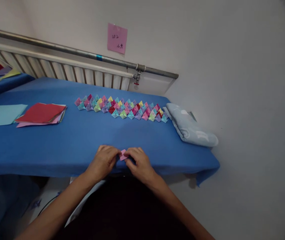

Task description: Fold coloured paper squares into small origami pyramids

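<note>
A small folded pink paper (123, 155) is held between both hands near the front edge of the blue-covered table (82, 143). My left hand (104, 160) pinches its left side, fingers closed. On the right side, my right hand (138, 162) grips the paper with thumb and fingers curled. Beyond the hands, several small folded paper pieces (130, 115) in many colours stand in close rows. The fingertips partly cover the pink paper's edges.
Red paper sheets (41, 112) lie in a stack at the left, beside light blue sheets (2, 115). A folded light blue towel (192, 128) lies at the right end. Behind the table are a radiator (79, 74) and a metal pipe (67, 49).
</note>
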`<state>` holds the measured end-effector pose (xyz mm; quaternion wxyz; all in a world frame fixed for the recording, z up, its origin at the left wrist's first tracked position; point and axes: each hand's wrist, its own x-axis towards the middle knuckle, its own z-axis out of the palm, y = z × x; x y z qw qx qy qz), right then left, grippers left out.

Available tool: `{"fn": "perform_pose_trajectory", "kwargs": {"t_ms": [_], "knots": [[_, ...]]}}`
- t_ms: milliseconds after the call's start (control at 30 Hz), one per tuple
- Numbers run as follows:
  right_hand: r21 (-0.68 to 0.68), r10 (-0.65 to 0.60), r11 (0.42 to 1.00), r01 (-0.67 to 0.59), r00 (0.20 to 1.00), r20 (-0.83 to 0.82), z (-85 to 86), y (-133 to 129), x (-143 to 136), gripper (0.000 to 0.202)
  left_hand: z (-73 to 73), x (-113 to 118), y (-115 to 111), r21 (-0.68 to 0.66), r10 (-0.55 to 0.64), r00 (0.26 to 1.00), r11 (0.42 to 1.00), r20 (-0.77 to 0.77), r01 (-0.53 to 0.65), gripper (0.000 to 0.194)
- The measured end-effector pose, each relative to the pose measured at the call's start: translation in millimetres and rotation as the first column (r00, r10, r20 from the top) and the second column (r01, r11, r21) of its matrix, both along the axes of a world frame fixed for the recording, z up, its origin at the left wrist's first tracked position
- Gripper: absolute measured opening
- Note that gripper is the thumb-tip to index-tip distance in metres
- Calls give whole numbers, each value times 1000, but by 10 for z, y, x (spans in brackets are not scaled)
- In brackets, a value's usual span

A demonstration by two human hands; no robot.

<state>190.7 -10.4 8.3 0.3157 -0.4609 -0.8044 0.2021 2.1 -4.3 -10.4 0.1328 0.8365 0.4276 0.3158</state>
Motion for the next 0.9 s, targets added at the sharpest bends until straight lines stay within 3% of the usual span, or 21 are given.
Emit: {"fn": "perform_pose_trajectory", "kwargs": {"t_ms": [100, 233, 467, 633, 900], "knots": [[85, 76, 993, -79, 997, 33, -60, -25, 39, 15, 5, -27, 5, 10, -2, 1000, 1000, -16, 2, 23], [138, 59, 988, -71, 994, 88, -96, -11, 58, 9, 30, -47, 23, -19, -11, 1000, 1000, -20, 11, 21], [190, 41, 980, -67, 990, 137, -159, -32, 76, 21, 49, -71, 61, -72, -39, 999, 997, -27, 37, 18], [217, 31, 974, -63, 989, 146, -211, -27, 63, 24, 12, -50, 79, 29, -58, 997, 998, -53, 60, 13], [239, 30, 969, -64, 989, 145, -190, -30, 102, 25, -72, 95, -43, 154, 41, 999, 987, -33, -36, 17]]}}
